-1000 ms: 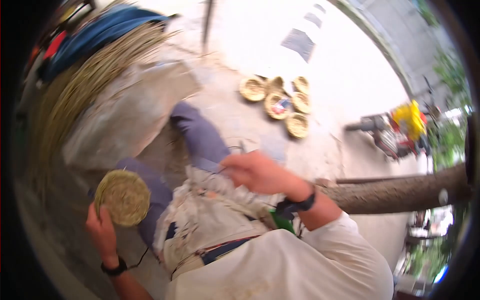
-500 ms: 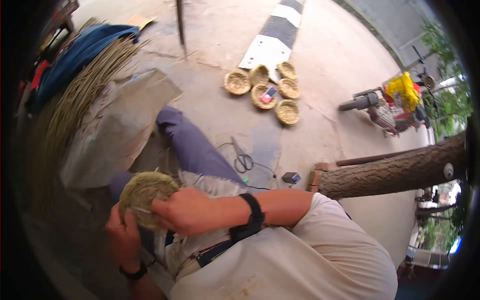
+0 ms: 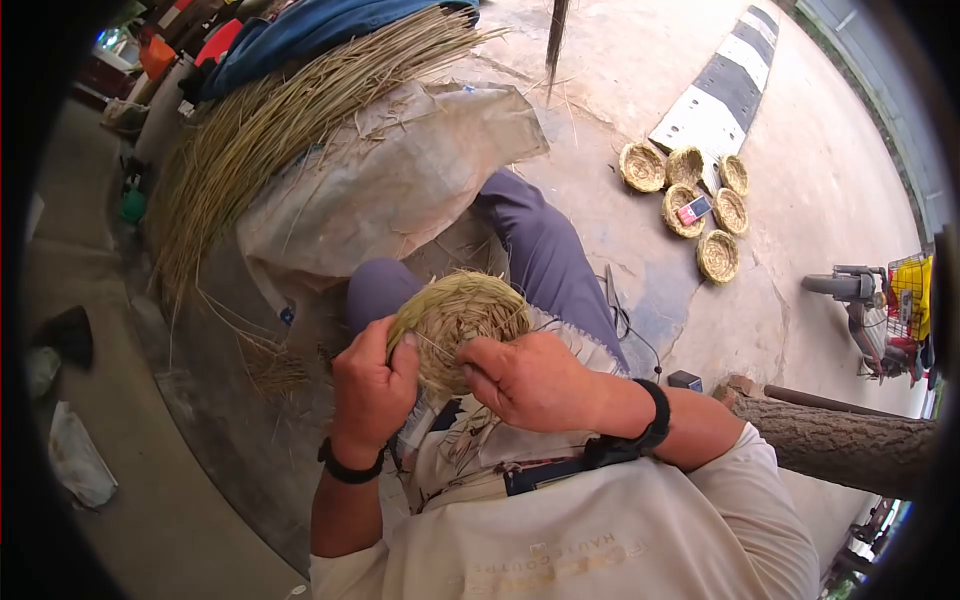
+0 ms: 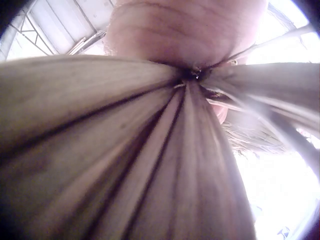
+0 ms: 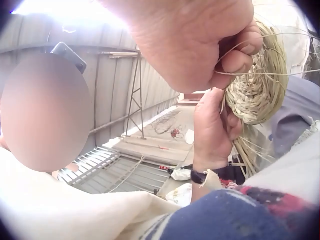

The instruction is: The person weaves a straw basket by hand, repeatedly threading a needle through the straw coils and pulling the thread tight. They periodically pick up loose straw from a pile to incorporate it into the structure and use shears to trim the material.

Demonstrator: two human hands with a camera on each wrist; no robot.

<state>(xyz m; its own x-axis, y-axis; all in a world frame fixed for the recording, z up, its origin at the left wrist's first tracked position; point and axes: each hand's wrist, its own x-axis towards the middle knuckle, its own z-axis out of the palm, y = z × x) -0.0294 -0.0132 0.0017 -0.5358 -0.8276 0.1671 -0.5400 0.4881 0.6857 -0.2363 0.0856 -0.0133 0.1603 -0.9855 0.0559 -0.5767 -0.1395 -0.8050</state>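
A round, shallow straw basket (image 3: pixel 458 318) is held over my lap, its woven inside facing up toward the head camera. My left hand (image 3: pixel 374 388) grips the left part of its rim, thumb on the inner side. Over the basket's right side, my right hand (image 3: pixel 545 382) has its fingers curled. In the right wrist view a thin strand (image 5: pixel 300 73) runs from those curled fingers across the basket. Flat straw strips (image 4: pixel 150 150) fill most of the left wrist view, gathering to a point below a finger (image 4: pixel 185 30).
Several finished baskets (image 3: pixel 718 258) sit on the ground at the right, one holding a small red-and-dark box (image 3: pixel 694 210). Long straw (image 3: pixel 330 95) lies on a sheet (image 3: pixel 400 190) at upper left. Scissors (image 3: pixel 613 290), a small dark box (image 3: pixel 685 381) and a tree trunk (image 3: pixel 840 445) are to the right.
My right hand was away from the basket at first, then came to it and now works at its inside. The basket has come to the middle of my lap; the head view has swung left.
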